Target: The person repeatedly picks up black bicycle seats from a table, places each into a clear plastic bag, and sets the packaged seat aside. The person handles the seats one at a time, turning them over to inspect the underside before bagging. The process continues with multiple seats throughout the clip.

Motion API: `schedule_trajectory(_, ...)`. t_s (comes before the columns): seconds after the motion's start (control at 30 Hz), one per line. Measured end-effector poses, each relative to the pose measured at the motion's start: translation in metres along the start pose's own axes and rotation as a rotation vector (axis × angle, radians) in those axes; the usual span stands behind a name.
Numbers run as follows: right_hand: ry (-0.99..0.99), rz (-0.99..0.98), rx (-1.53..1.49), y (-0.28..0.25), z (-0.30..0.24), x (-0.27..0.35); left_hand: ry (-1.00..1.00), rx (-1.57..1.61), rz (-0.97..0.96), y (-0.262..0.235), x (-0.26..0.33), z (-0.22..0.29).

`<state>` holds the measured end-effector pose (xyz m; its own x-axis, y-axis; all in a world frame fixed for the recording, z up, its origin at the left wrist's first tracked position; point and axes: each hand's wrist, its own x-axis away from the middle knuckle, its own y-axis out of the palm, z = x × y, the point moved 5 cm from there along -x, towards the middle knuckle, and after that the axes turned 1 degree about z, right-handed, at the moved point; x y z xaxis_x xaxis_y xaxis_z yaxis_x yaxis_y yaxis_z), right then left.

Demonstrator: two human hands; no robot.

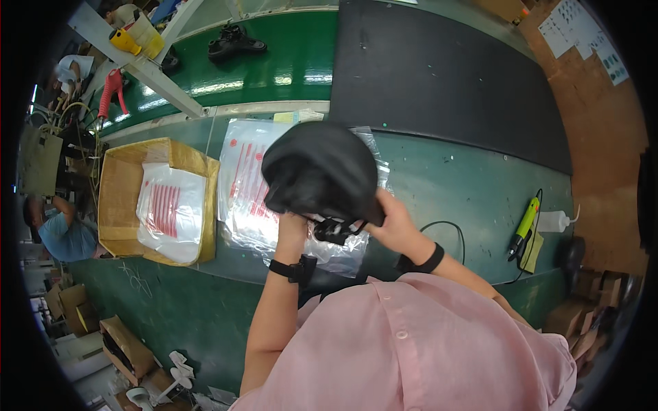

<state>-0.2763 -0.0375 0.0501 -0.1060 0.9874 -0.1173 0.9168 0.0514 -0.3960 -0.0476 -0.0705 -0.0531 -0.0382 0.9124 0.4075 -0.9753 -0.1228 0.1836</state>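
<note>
Seen from above, a person in a pink shirt stands at a long green table [466, 185] and holds up a black bicycle saddle [321, 170] with both hands, just above the table surface and close to the chest. The left hand [291, 229] meets the saddle from below at its near left edge, its grip closed on the underside, though the fingers are mostly hidden by the saddle. The right hand [394, 222] holds the near right edge, its grip wrapped around the rim with the thumb on top. Each wrist wears a black band. Black metal rails and a clamp [336, 229] hang beneath the saddle between the two hands. Directly under the saddle lies a stack of clear plastic bags with red print [243, 185], flat on the table. To the left of the stack, just beside it, sits an open cardboard box [116, 198] with another such bag inside. On the right side of the table, well apart from the hands, lie a yellow-green electric screwdriver [524, 222] with a black cable and a small white squeeze bottle [554, 220]. A wide black mat [445, 75] covers the far part of the table. At the far left, another person in a blue shirt [62, 236] works nearby.
</note>
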Motion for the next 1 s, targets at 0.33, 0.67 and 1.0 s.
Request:
schedule_trajectory(0.33,-0.097,-0.307,0.574,0.028,0.024,0.016,0.263,0.001,0.124,-0.037,0.024,0.053)
schedule_trajectory(0.67,0.704,-0.248,-0.728,0.023,0.043,0.041,0.635,-0.855,-0.423,0.06,0.126,0.091)
schedule_trajectory(1.0,0.466,0.199,-0.359,-0.129,0.087,-0.02,0.482,-0.643,-0.811,0.155,0.114,0.065)
